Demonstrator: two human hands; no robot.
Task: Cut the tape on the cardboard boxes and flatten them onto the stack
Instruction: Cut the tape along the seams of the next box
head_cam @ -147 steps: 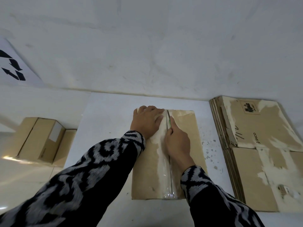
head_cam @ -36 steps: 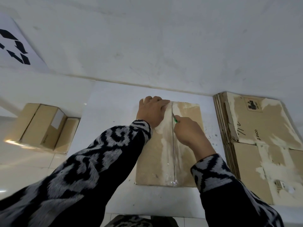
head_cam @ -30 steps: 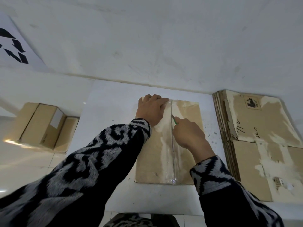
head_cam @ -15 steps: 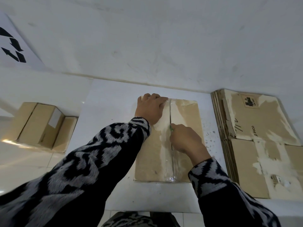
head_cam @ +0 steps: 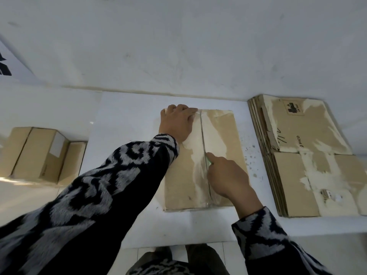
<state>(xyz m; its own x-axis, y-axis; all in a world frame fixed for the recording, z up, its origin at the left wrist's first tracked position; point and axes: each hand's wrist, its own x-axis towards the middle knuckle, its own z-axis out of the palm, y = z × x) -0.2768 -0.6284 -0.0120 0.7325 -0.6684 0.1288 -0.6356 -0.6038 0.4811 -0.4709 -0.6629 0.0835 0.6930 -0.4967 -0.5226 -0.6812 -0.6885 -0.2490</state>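
Observation:
A closed brown cardboard box (head_cam: pixel 224 135) sits on the white table (head_cam: pixel 127 120), with clear tape along its centre seam (head_cam: pixel 202 132). My left hand (head_cam: pixel 176 122) presses flat on the box's far left flap, fingers at the far edge. My right hand (head_cam: pixel 226 175) grips a small green-handled cutter (head_cam: pixel 208 160), its tip on the seam about halfway along the box. To the right lies the stack of flattened boxes (head_cam: pixel 309 155), its top sheet torn and patchy.
On the floor to the left stand two taped cardboard boxes (head_cam: pixel 37 153). A white wall rises right behind the table. A white sheet with black arrows (head_cam: pixel 12 64) hangs at the far left. My legs show below the table's near edge.
My right hand has drawn the cutter toward me along the seam, from near the far end to about the middle. The left hand has stayed pressed on the box.

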